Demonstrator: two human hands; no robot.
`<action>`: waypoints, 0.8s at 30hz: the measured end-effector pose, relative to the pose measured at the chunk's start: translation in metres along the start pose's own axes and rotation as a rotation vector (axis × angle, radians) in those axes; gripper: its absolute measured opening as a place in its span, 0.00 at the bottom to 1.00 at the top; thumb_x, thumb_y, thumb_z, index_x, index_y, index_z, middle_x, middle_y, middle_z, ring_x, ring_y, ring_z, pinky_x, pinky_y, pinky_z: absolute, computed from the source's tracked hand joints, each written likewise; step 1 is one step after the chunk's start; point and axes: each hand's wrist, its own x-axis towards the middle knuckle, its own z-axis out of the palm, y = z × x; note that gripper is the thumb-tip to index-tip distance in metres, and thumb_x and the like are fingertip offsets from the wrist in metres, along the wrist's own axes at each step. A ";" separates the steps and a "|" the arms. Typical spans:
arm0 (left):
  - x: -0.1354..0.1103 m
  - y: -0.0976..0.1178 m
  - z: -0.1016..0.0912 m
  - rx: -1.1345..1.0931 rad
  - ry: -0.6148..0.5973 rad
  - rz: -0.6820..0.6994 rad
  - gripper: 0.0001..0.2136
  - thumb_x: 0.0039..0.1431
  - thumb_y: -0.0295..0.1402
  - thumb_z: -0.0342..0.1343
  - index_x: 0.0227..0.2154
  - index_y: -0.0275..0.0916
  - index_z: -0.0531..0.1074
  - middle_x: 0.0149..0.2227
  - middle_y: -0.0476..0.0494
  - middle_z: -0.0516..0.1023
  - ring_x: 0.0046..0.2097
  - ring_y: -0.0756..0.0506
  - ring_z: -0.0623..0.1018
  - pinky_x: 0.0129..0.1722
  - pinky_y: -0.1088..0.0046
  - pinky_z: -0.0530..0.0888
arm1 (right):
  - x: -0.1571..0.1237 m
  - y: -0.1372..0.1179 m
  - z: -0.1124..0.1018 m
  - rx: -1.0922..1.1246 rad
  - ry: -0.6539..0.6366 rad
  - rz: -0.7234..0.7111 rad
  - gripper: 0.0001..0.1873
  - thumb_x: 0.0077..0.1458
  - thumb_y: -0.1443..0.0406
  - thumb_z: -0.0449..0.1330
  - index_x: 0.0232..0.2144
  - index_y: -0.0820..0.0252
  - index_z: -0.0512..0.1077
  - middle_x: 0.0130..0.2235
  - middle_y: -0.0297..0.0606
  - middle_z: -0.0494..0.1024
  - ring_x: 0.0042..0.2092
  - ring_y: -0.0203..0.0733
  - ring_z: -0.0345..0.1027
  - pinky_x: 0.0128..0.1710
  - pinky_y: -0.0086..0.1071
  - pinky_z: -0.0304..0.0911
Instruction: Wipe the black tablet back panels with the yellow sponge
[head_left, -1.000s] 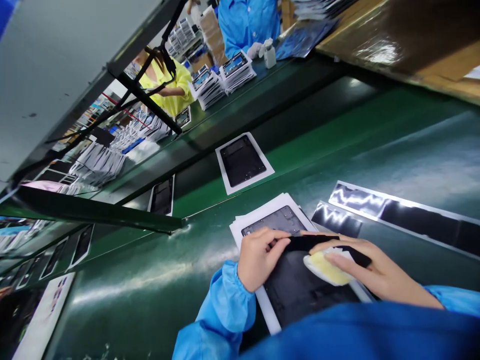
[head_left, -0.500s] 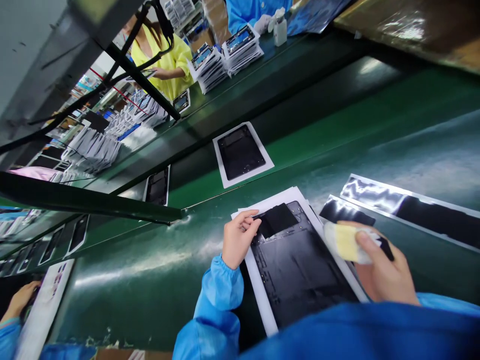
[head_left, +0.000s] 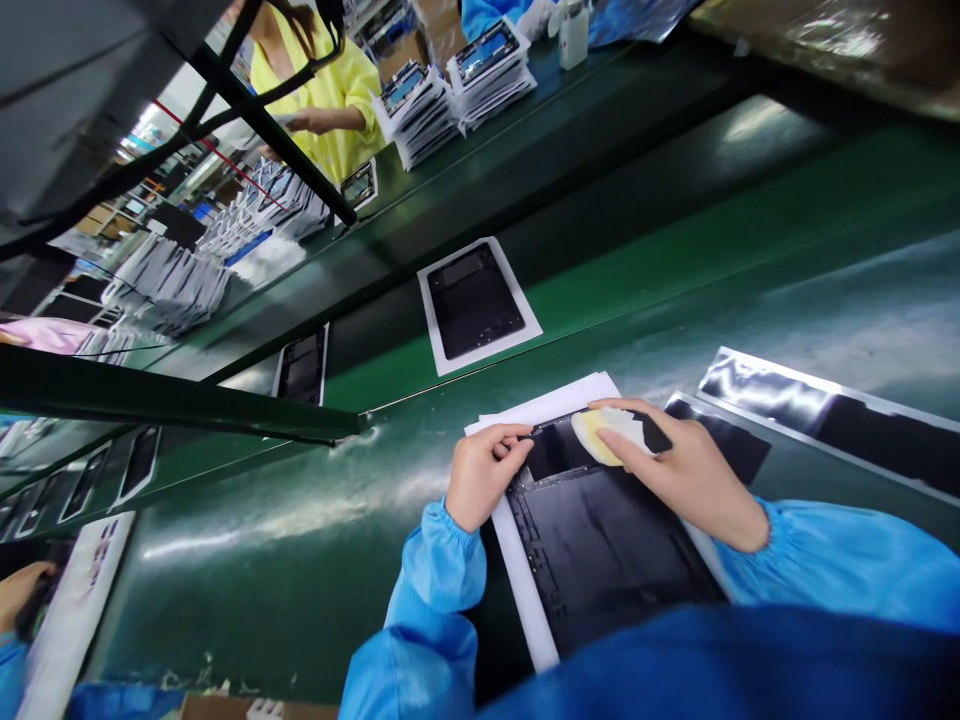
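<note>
A black tablet housing [head_left: 615,540] lies on white paper [head_left: 555,400] in front of me. Across its far end is a small black film piece [head_left: 553,452]. My left hand [head_left: 484,470] is closed, finger and thumb pinching at the left edge of that film. In my right hand [head_left: 694,465] is a yellow-and-white pad [head_left: 604,435], which appears to rest on the film's right part. The fingers partly hide the pad and the film under it.
Right of the housing lie a short black strip [head_left: 724,440] and a long glossy black sheet [head_left: 847,420]. Another tablet housing [head_left: 476,300] sits on the green belt [head_left: 622,260]. A dark metal bar [head_left: 172,395] crosses at left. Co-workers' hands show at far left and beyond the belt.
My right hand has brought the pad leftward onto the far end of the housing. The film, tilted up before, now lies flatter. My left hand stays at its edge.
</note>
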 end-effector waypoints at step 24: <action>0.000 -0.001 0.001 0.084 -0.013 0.056 0.08 0.56 0.32 0.61 0.37 0.40 0.83 0.26 0.51 0.79 0.25 0.53 0.71 0.30 0.79 0.73 | 0.002 0.010 0.003 -0.120 -0.027 -0.051 0.22 0.55 0.47 0.55 0.44 0.53 0.74 0.12 0.20 0.59 0.11 0.33 0.45 0.14 0.29 0.41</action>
